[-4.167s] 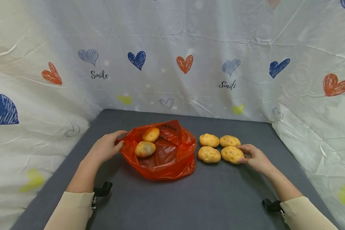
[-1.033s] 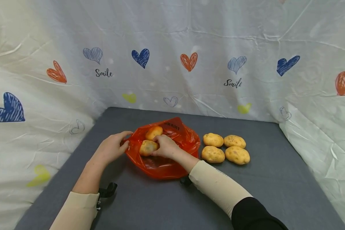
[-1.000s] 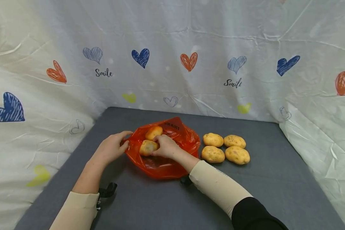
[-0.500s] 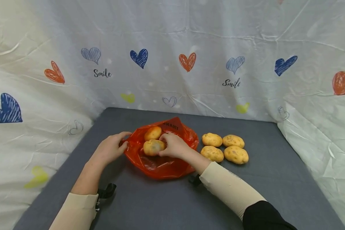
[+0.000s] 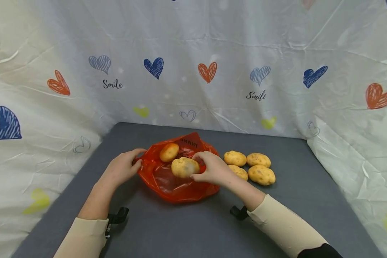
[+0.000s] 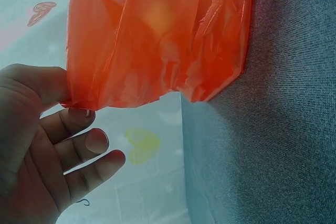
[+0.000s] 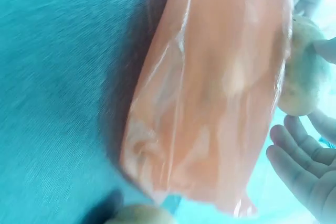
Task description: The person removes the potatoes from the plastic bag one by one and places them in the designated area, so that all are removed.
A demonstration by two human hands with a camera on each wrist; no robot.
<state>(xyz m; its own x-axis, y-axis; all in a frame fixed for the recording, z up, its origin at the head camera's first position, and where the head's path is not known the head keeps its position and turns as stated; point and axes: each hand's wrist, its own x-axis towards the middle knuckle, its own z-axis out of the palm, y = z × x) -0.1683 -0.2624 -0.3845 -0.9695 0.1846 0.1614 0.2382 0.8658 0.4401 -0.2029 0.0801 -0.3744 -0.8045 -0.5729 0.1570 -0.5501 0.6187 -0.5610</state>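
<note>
My left hand (image 5: pixel 120 169) pinches the left rim of a red plastic bag (image 5: pixel 171 193); in the left wrist view, thumb and forefinger meet on its edge while the other fingers stay off it. The bag lies on its base with the mouth spread upward. Over that mouth, my right hand (image 5: pixel 214 169) grips a potato (image 5: pixel 183 167) between thumb and fingers. The right wrist view has this potato (image 7: pixel 302 72) above the bag's rim. A second potato (image 5: pixel 169 152) lies inside the bag, toward its left back.
Right of the bag, several potatoes (image 5: pixel 261 175) sit close together in two rows on the grey table (image 5: pixel 180 229); my right forearm partly covers one. A white sheet (image 5: pixel 225 43) printed with hearts hangs behind the table and along its sides.
My right hand went from the right-hand potatoes into the bag, took hold of the nearer potato there and has raised it rightward. My left hand keeps its hold on the rim.
</note>
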